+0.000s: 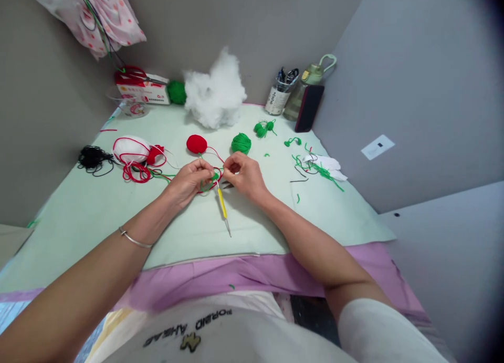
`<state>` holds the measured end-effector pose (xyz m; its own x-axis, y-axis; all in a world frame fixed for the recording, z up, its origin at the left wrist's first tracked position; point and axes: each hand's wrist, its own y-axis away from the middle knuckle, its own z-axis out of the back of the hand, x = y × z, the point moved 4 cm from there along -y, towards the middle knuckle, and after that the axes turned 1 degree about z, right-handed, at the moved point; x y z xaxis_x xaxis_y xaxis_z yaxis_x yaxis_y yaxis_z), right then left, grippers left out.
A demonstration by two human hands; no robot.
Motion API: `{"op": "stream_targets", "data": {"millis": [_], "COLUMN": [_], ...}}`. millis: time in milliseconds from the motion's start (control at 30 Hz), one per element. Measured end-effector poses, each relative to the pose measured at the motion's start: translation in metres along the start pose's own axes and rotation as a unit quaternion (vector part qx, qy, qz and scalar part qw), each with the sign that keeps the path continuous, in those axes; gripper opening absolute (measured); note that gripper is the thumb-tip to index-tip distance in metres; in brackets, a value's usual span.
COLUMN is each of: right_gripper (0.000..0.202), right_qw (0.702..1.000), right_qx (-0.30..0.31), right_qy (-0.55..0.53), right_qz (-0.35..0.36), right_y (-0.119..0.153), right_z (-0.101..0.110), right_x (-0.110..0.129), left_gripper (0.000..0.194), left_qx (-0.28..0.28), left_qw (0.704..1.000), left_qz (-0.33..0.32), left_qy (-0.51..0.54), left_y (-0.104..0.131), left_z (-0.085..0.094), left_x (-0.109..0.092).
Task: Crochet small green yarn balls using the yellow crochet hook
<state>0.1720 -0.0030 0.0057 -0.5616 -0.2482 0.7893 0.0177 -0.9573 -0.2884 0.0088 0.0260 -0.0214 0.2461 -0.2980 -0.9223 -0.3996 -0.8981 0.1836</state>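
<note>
Between the fingers of my left hand (192,178) is a small green crochet piece (214,177). A crochet hook with a yellow handle (222,203) hangs down from that piece, its lower end pointing toward me. My right hand (246,175) is just to the right, thumb and forefinger pinched together, seemingly on a strand of yarn too thin to make out well. Red yarn loops around the work. Just behind my hands sit a red yarn ball (196,144) and a green yarn ball (241,143). Dark scissors tips (227,185) show partly under my right hand.
White stuffing (216,92) is heaped at the back, beside a box (144,89) with red scissors (132,75). A pen jar (277,97), a bottle (309,87) and a phone (310,109) stand back right. Yarn scraps (325,173) lie right, black yarn (94,159) left.
</note>
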Motion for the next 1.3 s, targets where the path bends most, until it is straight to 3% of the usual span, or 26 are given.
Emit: {"op": "stream_targets", "data": {"millis": [133,233,367,533,633,900,1300], "right_gripper": [0.006,0.029,0.028,0.011,0.016,0.043,0.054], "right_qw": [0.995,0.987,0.975,0.981,0.987,0.979,0.981], "right_qx": [0.099,0.14,0.179,0.135,0.119,0.191,0.191], "right_qy": [0.03,0.076,0.129,0.136,0.108,0.062,0.029], "right_qz": [-0.011,-0.007,-0.002,-0.007,-0.018,-0.014,-0.019], "right_y": [-0.002,0.0,0.002,0.001,0.001,0.004,0.008], "right_z": [0.022,0.039,0.042,0.046,0.05,0.033,0.015], "right_x": [-0.008,-0.014,-0.015,-0.014,-0.011,0.001,0.002], "left_gripper": [0.028,0.029,0.027,0.026,0.025,0.027,0.03], "left_qx": [-0.004,-0.01,-0.012,-0.019,-0.023,-0.026,-0.007], "left_qw": [1.0,1.0,0.999,0.999,0.999,0.999,1.0], "left_qz": [0.015,0.017,0.014,0.012,0.009,-0.006,-0.018], "left_qy": [0.005,0.017,0.029,0.036,0.041,0.034,-0.025], "left_y": [0.0,-0.001,-0.003,-0.003,-0.003,0.0,0.005], "left_z": [0.005,0.01,0.014,0.016,0.016,0.014,0.001], "left_x": [0.002,0.002,0.001,0.0,-0.001,-0.003,0.0]}}
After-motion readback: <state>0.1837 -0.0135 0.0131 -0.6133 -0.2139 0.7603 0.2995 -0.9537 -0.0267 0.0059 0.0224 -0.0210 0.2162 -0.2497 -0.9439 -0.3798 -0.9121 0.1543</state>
